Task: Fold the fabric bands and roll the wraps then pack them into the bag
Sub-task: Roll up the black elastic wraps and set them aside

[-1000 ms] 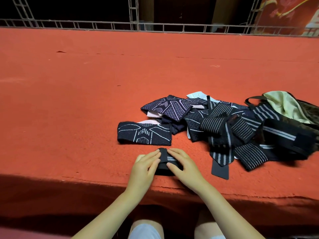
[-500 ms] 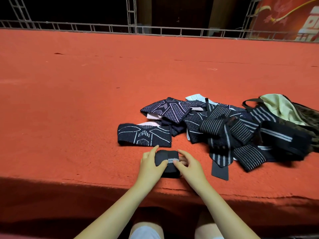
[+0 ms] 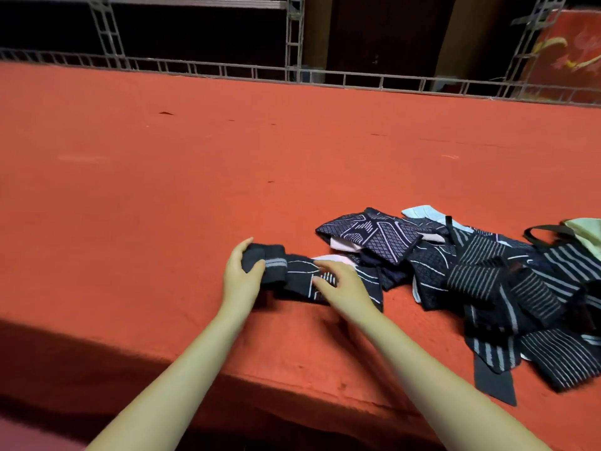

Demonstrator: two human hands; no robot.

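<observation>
My left hand (image 3: 242, 276) grips a rolled black wrap (image 3: 266, 263) with a grey stripe, held just above the left end of a folded dark band (image 3: 300, 283) with white lines. My right hand (image 3: 341, 289) hovers over that folded band with fingers loosely spread, holding nothing. To the right lies a heap of dark patterned bands and striped wraps (image 3: 481, 278). The bag (image 3: 582, 232), pale green inside with black straps, shows at the right edge, partly cut off.
Everything lies on a wide red carpeted platform (image 3: 162, 190) whose front edge (image 3: 227, 379) runs just under my forearms. A metal truss railing (image 3: 292, 73) borders the far side. A black strap end (image 3: 494, 382) hangs near the front edge.
My left hand carried the rolled wrap away from the front edge, up and onto the left end of the folded band. My right hand let go of the roll. The view shifted left.
</observation>
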